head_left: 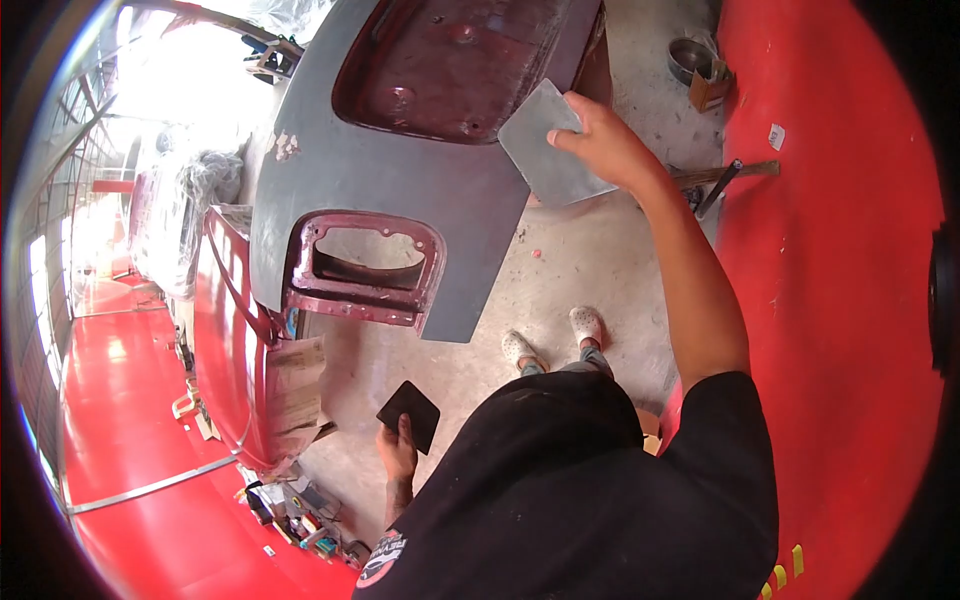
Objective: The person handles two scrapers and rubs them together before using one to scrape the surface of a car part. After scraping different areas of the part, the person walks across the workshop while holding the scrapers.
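My right hand [606, 146] pinches a grey, square sheet [556, 150] between thumb and fingers. The sheet overlaps the lower right edge of a large grey-primed car panel [390, 170] in this view. This panel has a dark red recess [440, 60] and a red-framed cutout [368, 262]. Lower down, away from the panel, my left hand [398, 448] grips a thin black rectangular pad [410, 414], thumb on its face.
A glossy red car part [235, 350] stands left of the panel, with plastic wrapping [205, 190] behind. A round metal pan [690, 58] and a small carton [710, 88] sit by the red wall [830, 300]. Clutter [300, 515] lies at lower left.
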`<state>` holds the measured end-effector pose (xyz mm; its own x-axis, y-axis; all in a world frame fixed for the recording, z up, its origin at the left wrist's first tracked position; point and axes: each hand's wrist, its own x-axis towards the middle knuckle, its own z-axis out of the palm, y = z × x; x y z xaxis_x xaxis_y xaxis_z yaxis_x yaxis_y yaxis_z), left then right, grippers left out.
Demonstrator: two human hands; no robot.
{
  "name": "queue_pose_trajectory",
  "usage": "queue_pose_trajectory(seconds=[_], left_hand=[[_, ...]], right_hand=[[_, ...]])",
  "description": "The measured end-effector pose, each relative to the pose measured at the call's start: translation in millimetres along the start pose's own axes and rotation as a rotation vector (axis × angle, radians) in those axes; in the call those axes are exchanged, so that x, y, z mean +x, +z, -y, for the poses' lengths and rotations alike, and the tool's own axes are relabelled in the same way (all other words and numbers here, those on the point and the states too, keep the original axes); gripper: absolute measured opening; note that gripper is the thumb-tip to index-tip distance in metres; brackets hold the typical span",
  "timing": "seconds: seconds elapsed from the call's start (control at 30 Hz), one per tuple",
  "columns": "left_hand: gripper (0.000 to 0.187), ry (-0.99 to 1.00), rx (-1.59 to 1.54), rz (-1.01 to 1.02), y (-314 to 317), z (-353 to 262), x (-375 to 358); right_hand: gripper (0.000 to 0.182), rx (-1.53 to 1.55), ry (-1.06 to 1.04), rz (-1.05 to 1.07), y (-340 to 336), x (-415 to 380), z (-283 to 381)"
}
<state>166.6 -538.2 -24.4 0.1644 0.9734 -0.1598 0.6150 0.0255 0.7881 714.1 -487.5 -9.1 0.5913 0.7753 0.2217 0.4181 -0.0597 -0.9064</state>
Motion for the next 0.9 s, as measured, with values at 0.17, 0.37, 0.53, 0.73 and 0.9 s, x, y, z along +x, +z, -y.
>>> queue_pose_trajectory(seconds=[0.17,0.37,0.53,0.73,0.9], left_hand=[[0.024,-0.038,0.032,0.003,0.5,-5.3,1.6],[0.027,-0.032,0.054,0.0,-4.7,-6.1,2.9],[0.026,-0.05,0.07,-0.036,-6.0,3.1,1.6],[0.024,0.0,0.047,-0.072,-6.0,1.2,-0.6],[0.025,-0.078,0.025,-0.03,-4.2,2.6,-3.2]], right_hand=[[0.04,0.282,0.176,0.105,-1.2,-1.1,4.7],[0.035,0.384,0.057,0.172,10.6,-14.7,2.8],[0.034,0.388,-0.055,0.263,57.4,-45.4,-9.8],[0.041,0.479,0.165,-0.042,46.1,-30.1,11.2],[0.032,0.151,-0.165,-0.035,90.6,-41.8,48.5]])
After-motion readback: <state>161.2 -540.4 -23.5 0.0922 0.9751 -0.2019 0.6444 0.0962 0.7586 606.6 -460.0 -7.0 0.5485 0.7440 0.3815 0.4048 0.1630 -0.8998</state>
